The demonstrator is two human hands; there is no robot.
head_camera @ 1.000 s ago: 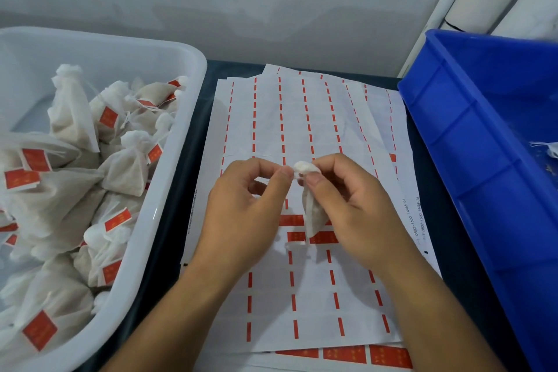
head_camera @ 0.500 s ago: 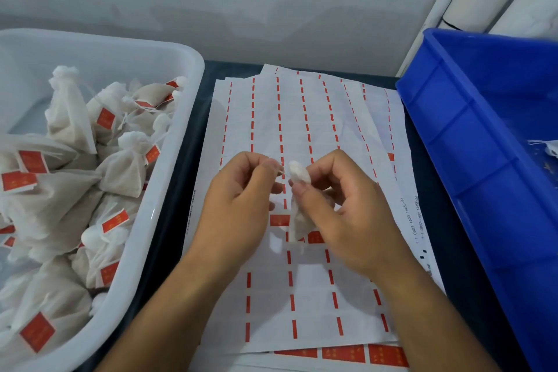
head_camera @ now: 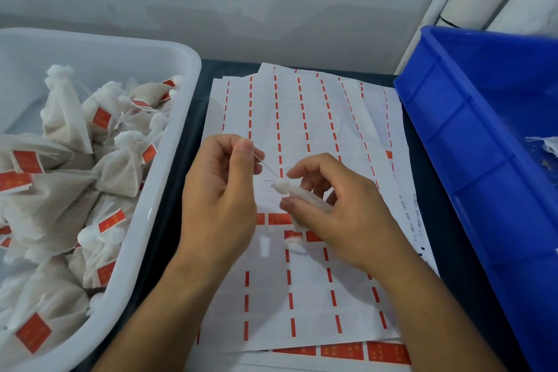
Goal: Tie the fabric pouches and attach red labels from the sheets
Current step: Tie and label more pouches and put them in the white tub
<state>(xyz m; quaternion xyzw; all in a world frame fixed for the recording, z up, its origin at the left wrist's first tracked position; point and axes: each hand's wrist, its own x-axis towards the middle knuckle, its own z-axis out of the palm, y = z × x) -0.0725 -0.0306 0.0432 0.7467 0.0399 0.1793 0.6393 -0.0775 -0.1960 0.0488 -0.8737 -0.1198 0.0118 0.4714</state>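
Observation:
My right hand (head_camera: pixel 338 211) grips a small white fabric pouch (head_camera: pixel 297 195) lying sideways, its gathered neck pointing left. A thin white string (head_camera: pixel 267 167) runs taut from that neck up to my left hand (head_camera: pixel 220 190), which pinches its end between thumb and forefinger. Both hands hover over a stack of label sheets (head_camera: pixel 302 296), mostly peeled, with a few red labels (head_camera: pixel 279 218) left just under my hands and a row at the bottom edge.
A white tub (head_camera: pixel 169 160) on the left holds several tied pouches carrying red labels. A blue crate (head_camera: pixel 453 136) stands on the right with a scrap of white fabric inside. A grey wall runs behind the dark table.
My left hand has drawn the string up and to the left, away from the pouch. The pouch has tipped from hanging down to lying sideways in my right hand.

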